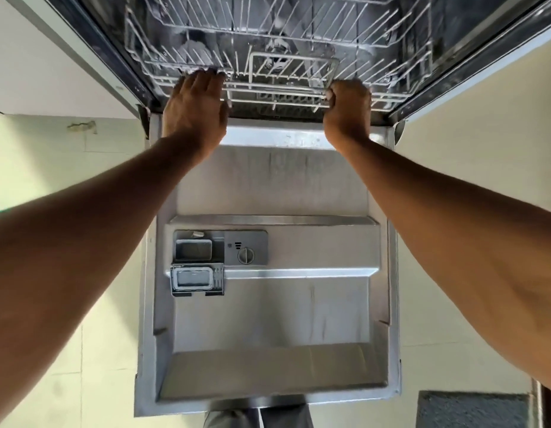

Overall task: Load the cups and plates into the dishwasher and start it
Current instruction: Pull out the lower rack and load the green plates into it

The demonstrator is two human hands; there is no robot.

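Note:
The dishwasher stands open, its steel door [298, 304] folded down flat in front of me. A white wire lower rack [277, 88] sits inside the tub, with an upper rack [268, 23] above it. Neither rack holds any cups or plates. My left hand [195, 109] lies over the rack's front rail, its fingers reaching over the wire. My right hand [348, 108] grips the same front rail with curled fingers. A grey cutlery basket [294, 72] stands in the rack between my hands.
A detergent dispenser [218, 261] with its lid flipped open sits on the door's left half. White cabinet fronts [52, 57] flank the tub on both sides. Pale floor tiles [67, 366] lie beside the door, and a dark mat [471, 409] at the lower right.

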